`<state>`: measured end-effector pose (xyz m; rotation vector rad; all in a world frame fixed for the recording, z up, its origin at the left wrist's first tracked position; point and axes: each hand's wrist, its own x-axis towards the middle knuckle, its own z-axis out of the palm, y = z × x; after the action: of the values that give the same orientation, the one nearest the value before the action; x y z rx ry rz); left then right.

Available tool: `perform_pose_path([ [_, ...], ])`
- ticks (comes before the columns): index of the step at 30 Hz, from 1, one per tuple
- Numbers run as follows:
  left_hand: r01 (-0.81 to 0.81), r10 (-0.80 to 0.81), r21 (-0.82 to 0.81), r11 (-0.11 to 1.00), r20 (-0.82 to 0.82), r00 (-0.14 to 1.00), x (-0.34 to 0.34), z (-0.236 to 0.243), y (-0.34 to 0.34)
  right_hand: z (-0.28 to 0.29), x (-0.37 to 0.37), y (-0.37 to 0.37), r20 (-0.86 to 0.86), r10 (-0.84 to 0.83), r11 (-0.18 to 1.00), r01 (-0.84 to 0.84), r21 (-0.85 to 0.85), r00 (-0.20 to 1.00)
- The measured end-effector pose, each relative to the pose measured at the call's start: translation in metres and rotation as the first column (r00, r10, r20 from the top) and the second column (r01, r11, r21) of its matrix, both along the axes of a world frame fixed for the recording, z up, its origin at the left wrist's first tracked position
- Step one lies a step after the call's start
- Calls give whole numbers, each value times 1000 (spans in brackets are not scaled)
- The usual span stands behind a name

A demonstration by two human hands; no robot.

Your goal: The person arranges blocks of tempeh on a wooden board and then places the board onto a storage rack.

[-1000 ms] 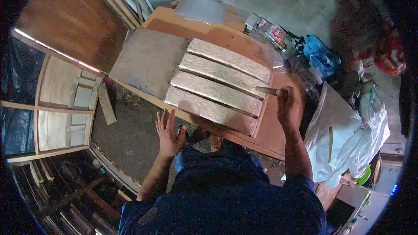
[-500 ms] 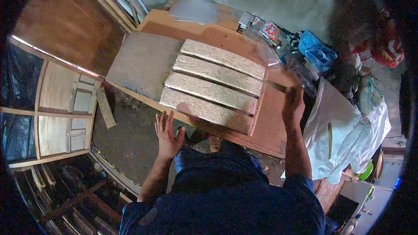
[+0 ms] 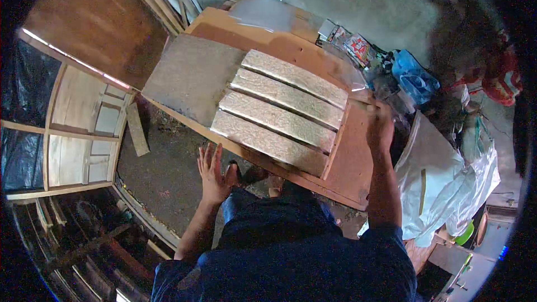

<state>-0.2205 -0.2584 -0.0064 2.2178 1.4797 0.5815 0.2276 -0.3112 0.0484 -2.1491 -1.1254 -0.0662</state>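
Several pale slats with a rough, shiny surface lie side by side on the brown worktable, dark gaps between them. A thin strip runs along their right ends. My left hand is open with fingers spread, just off the near table edge and below the slats' left corner, holding nothing. To the right of the slats, my right hand is closed on a narrow stick-like tool pointing left toward the strip's far end. Motion blurs that tool, so its kind cannot be told.
A grey flat sheet lies on the table's left. Clear plastic sits at the back. Packets, a blue bag and white sacking crowd the right side. A framed wooden panel stands at left.
My right hand has shifted slightly, and the tool in it now sits nearer the strip's far end, more blurred. The whole view has tilted a little; the left hand stays spread.
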Motion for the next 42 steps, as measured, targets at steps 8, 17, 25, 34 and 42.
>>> perform_pose_path([
  [8,-60,60,-18,998,5,998,-10,0,-2,17,-30,41,71,96,993,-91,-79,993],
  [17,-101,101,-12,995,19,995,-19,-3,2,-3,-46,87,264,191,944,-251,216,946],
  [25,-158,159,-65,985,6,987,-31,-7,3,13,-81,127,406,345,898,-423,119,846],
  [34,-181,181,-64,981,-7,983,-44,-9,8,1,-101,161,230,287,907,-341,246,930],
  [42,-196,198,-78,977,11,980,-55,-7,11,12,-123,192,176,376,890,-407,205,910],
])
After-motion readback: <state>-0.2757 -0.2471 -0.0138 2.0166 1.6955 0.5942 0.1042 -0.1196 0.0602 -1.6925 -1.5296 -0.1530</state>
